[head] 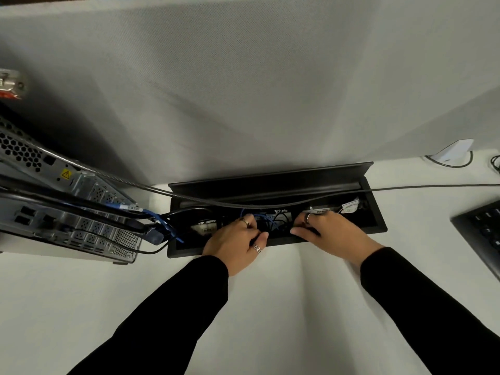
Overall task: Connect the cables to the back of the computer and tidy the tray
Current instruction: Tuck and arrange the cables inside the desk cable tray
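Reaching into tray (376,226) sunk in white desk (270,307), grey partition (243,90) behind: left hand (234,240), right hand (328,230), grip state unclear.

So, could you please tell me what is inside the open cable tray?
The cable tray holds tangled black and blue cables and white labels. Both hands cover its middle.

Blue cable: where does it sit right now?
In the head view, the blue cable runs from the back of the computer at left into the open black tray, its coils lying between the left hand and right hand.
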Demonstrator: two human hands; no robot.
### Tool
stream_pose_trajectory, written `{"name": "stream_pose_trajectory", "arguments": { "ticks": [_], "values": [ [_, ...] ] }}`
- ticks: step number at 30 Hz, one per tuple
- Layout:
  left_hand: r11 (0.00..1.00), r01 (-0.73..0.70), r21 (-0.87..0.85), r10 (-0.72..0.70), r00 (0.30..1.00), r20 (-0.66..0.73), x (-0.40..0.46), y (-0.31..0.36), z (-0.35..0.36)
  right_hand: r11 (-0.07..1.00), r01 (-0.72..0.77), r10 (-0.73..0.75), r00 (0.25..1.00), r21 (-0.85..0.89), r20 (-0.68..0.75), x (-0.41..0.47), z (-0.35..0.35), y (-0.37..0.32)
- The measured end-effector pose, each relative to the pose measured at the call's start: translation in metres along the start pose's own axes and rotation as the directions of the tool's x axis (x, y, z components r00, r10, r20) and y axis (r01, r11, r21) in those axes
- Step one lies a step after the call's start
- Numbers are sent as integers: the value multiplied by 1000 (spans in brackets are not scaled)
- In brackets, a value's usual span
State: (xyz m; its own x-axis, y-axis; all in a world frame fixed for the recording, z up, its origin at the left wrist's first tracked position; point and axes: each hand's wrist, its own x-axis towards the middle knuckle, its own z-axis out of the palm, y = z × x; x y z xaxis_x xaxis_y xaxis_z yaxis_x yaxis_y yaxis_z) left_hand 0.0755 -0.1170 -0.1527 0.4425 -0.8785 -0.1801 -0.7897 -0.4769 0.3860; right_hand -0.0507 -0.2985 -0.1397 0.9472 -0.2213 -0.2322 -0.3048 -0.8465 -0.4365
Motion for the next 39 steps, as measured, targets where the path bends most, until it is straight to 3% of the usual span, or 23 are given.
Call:
{"name": "stream_pose_trajectory", "arguments": {
  "ticks": [6, 10, 13, 16, 18, 22, 26, 30, 39],
  "values": [
    [999, 48, -11, -48, 997, 56, 4, 4, -5, 997, -68, 58, 934, 18, 352, 17, -22, -3],
    [999, -7, -37, 4, 997, -79, -2, 3, 1, 997, -50, 73, 891, -64, 447, 26, -20, -6],
    [992, -122, 37, 127, 961, -246, -5, -4, 10, 996, -91, 77, 898, 12, 434, 25, -14, -3],
    [986, -165, 6, 159, 943, -293, -3, -8, 15, 974, -118, 51, 945, 192, 323, 23, -7, 4],
    [983, -171, -65, 145, 945, -294, -2, -7, 15, 933, -144, 41, 953, 329, 299, 26, -9, 11],
    [947, -138, -289, 51, 956, -288, -4, -9, 9, 831, -269, 48, 906, 486, 420, 32, -20, 27],
    [944, -120, -306, 42, 967, -251, -5, -10, 8, 889, -299, 89, 856, 348, 509, 44, -21, 32],
    [948, -35, -317, -26, 982, -187, -7, -8, 4, 840, -373, 79, 802, 394, 592, 50, -19, 35],
    [987, 88, -136, -93, 995, -28, -1, 0, -3, 936, -267, 98, 822, 228, 561, 61, -15, 25]
  ]
}}
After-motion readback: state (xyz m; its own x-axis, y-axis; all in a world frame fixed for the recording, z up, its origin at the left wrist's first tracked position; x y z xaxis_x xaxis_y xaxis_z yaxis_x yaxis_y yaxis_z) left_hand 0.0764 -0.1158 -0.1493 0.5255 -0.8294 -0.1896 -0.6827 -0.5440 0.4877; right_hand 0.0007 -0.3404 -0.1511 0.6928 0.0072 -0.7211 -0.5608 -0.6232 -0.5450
